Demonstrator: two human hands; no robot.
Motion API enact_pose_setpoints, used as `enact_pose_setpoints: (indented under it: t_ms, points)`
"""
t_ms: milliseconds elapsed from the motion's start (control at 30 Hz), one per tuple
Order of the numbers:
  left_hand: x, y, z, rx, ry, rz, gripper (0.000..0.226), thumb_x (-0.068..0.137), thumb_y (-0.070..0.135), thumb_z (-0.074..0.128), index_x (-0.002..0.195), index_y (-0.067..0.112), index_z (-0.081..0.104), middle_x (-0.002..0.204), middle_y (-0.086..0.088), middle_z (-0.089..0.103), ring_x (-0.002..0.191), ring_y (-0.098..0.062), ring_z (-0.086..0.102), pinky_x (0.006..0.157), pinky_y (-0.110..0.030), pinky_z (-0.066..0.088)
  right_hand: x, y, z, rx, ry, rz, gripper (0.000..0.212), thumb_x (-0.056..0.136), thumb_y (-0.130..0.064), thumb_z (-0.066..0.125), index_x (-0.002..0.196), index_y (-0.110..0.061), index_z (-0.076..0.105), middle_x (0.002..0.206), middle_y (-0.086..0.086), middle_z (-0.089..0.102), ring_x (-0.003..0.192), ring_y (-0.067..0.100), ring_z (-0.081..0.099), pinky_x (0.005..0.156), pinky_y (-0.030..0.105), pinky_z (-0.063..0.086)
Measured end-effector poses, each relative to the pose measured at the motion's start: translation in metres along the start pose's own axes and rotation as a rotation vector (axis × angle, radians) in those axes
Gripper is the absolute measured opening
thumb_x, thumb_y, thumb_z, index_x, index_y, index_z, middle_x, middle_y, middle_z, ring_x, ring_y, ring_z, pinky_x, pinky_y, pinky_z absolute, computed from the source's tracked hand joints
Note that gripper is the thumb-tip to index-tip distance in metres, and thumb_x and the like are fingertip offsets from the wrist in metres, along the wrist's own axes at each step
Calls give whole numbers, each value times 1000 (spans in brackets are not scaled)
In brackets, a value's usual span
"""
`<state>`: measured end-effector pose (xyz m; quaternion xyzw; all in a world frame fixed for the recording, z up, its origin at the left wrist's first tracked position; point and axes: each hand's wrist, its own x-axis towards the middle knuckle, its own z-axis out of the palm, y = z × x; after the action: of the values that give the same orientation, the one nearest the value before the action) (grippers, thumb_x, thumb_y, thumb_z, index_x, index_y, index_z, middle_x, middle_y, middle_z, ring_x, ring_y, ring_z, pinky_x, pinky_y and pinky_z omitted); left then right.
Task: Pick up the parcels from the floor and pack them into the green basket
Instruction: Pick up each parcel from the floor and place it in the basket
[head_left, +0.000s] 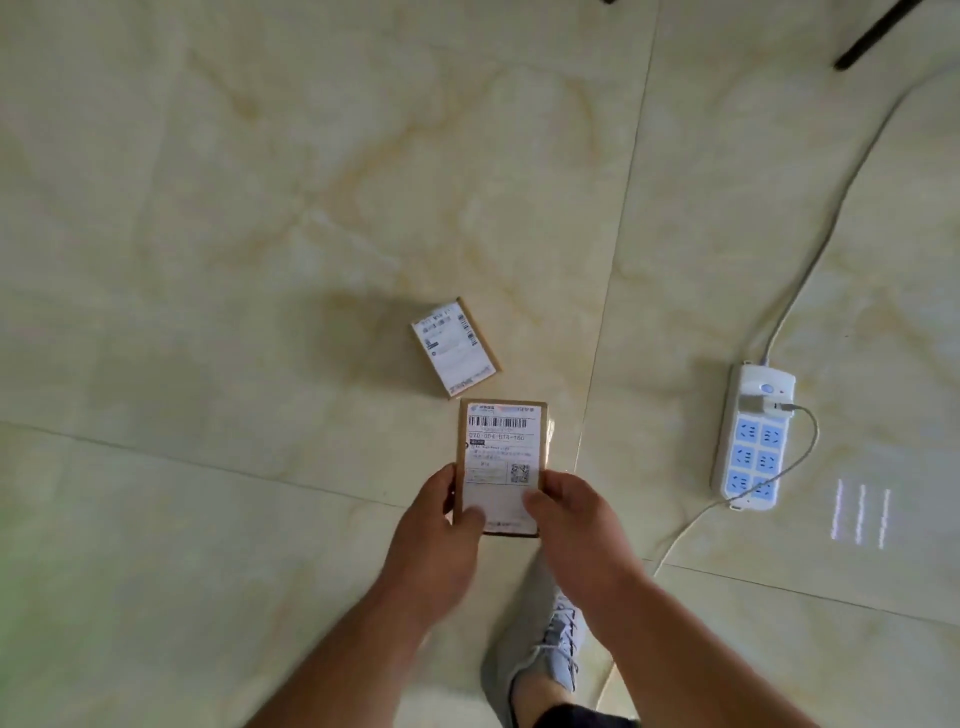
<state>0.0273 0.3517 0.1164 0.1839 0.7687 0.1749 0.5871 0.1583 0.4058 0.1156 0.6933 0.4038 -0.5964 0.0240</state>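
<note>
- The held parcel (500, 462) looks light and stiff: a small flat cardboard box that keeps its shape between two hands with no sag. That is a judgement from its size and the easy hold.
- The left hand (436, 535) clasps its lower left edge, thumb lying on the label face; the right hand (571, 519) clasps the lower right edge, thumb also on top. Both sets of fingers are closed around the box.
- Holding by the long edges suits it best, I judge: bare cardboard gives more friction than the smooth label paper, which could be slick under a thumb.
- It is brown, nearly covered by a white shipping label with a barcode along the top and a QR code low at the right.
- It sits just below frame centre, lifted above the tiled floor (208, 260).
- A second parcel (456, 347) lies flat on the floor at 11 o'clock from the held one, close to it and turned askew, with the same brown card and white label. It likely handles the same way, one hand pinching across its short width.
- The green basket is not in view.
- A power strip (753, 436) lies at 3 o'clock, well apart; its cable (810, 270) runs off toward 1 o'clock.
</note>
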Motion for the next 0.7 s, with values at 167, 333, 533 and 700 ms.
enact_pose_setpoints:
  t_ms: [167,333,533,700]
  points:
    - [-26,-41,-55,-189,105,1,42,94,13,50,127,36,62,119,18,71,111,-5,64,82,-16,47,-26,-33,61,-228,-69,-107,29,95,-25,51,113,-34,72,100,-12,77,94,13,70,85,35,56]
    - [-61,-96,-125,-329,210,-24,39,94,15,48,125,35,62,118,16,71,108,-6,65,84,-20,48,-64,-55,142,-406,-169,-220,30,97,-25,48,115,-33,70,103,-10,75,95,17,68,84,35,54]
    - [-127,-170,-213,-486,343,-67,30,95,17,48,115,37,60,108,20,69,98,4,63,73,-7,42,-138,-73,251,-552,-294,-291,28,97,-25,46,105,-33,71,102,-11,75,99,19,68,92,41,53]
    - [-190,-229,-274,-620,445,-107,33,95,18,48,117,39,60,108,23,69,96,8,62,70,-10,43,-199,-83,337,-729,-406,-374,29,99,-25,46,113,-27,71,104,-11,75,100,16,68,92,38,53]
